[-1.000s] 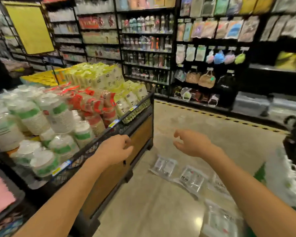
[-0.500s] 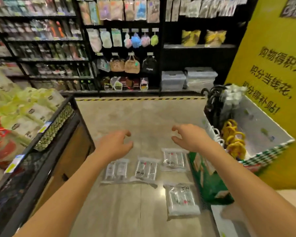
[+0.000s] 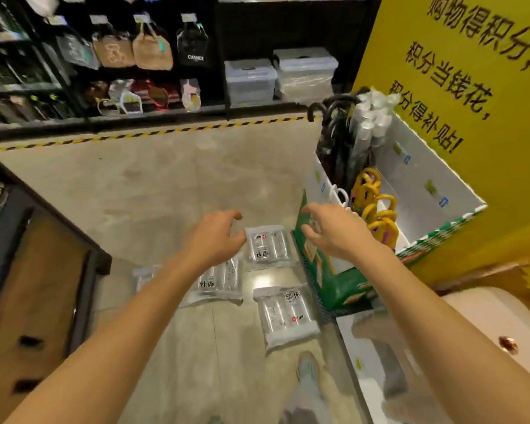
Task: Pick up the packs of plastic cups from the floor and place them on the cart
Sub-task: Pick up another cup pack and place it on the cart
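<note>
Neither hand holds anything: our left hand (image 3: 214,237) and right hand (image 3: 334,235) hover with fingers loosely curled over the packs of cups (image 3: 286,316), which lie flat on the floor (image 3: 166,185) between the cart (image 3: 43,270) at left and a green-and-white bin (image 3: 343,286) at right.

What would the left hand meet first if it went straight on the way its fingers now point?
Most likely the farthest pack of plastic cups on the floor: the left hand points its fingers at that pack's left edge. How high the hand is above the floor is unclear.
</note>
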`<state>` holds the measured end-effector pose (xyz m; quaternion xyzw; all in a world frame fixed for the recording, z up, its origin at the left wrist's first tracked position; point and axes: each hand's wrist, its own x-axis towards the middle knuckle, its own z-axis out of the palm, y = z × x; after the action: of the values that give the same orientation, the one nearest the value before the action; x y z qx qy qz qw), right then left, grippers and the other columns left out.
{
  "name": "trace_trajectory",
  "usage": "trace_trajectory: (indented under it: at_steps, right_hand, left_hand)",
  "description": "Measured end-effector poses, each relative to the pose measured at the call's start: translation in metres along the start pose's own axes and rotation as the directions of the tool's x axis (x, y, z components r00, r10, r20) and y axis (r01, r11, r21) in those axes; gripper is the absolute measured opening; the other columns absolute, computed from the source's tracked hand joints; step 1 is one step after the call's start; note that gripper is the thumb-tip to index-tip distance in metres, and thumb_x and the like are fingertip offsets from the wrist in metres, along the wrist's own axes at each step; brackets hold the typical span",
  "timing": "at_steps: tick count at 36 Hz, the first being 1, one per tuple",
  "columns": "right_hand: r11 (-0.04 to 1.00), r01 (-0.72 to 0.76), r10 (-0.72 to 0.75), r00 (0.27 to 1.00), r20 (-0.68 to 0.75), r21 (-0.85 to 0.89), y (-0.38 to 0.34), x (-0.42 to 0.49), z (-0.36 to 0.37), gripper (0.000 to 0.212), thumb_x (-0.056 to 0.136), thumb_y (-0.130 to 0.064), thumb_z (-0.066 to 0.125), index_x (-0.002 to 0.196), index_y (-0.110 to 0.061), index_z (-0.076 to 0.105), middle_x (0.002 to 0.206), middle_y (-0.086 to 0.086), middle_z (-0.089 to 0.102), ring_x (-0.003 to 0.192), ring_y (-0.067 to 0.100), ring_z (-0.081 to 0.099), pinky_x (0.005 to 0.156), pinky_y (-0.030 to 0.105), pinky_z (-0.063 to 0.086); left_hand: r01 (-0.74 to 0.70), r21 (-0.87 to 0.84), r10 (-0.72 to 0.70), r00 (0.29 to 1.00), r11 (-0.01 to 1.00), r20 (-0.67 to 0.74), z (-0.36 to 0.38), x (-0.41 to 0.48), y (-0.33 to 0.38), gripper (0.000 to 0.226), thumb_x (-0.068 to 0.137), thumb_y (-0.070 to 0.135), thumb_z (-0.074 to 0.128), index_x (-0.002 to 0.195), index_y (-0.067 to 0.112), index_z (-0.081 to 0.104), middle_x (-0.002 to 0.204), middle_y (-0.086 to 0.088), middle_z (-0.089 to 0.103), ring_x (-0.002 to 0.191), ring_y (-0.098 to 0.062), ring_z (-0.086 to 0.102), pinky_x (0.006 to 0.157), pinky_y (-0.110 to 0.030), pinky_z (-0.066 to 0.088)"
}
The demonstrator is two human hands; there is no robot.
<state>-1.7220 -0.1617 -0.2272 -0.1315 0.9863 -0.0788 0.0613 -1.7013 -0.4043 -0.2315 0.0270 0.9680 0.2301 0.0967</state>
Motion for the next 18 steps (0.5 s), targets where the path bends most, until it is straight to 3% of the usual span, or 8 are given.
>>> trace_trajectory:
  at_steps: [6,11,15,18]
  right_hand:
    - [0.991,0.014,-0.025,0.996,0.080,0.133,0.058,0.057,0.074,0.045,0.098,-0.038,0.047,0.139,-0.022,0.045,0.123,0.009,0.063,0.105,0.032,0.062,0.081,0.046,0.053]
    - [0.980,-0.004,-0.024,0.991,0.135,0.200,0.098,0.091,0.160,0.048,0.100,-0.035,0.048,0.145,-0.020,0.041,0.123,0.010,0.060,0.108,0.031,0.059,0.071,0.035,0.037]
    - [0.937,-0.056,-0.002,0.986,0.165,0.343,0.126,0.115,0.248,0.050,0.098,-0.036,0.050,0.145,-0.022,0.042,0.132,0.008,0.058,0.116,0.028,0.058,0.085,0.042,0.051]
    - [0.906,-0.130,0.061,0.982,0.181,0.402,0.149,0.123,0.322,0.052,0.098,-0.039,0.051,0.147,-0.025,0.040,0.135,0.005,0.056,0.119,0.024,0.056,0.092,0.043,0.051]
  left_hand:
    - [0.107,-0.131,-0.110,0.994,0.986,-0.013,0.085,0.059,-0.001,0.049,0.094,0.032,0.055,0.140,0.018,0.050,0.127,-0.012,0.061,0.117,-0.029,0.056,0.096,-0.041,0.047]
    - [0.242,-0.271,-0.244,0.969,0.932,0.028,0.179,0.093,-0.025,0.059,0.088,0.041,0.051,0.144,0.028,0.041,0.136,-0.008,0.052,0.124,-0.026,0.052,0.102,-0.047,0.045]
    - [0.301,-0.321,-0.291,0.953,0.898,0.078,0.258,0.120,-0.058,0.062,0.093,0.038,0.053,0.150,0.037,0.028,0.145,-0.004,0.045,0.131,-0.023,0.046,0.101,-0.046,0.045]
    - [0.322,-0.343,-0.309,0.947,0.882,0.094,0.325,0.139,-0.083,0.063,0.096,0.037,0.053,0.151,0.041,0.023,0.145,0.000,0.044,0.131,-0.019,0.046,0.102,-0.042,0.044]
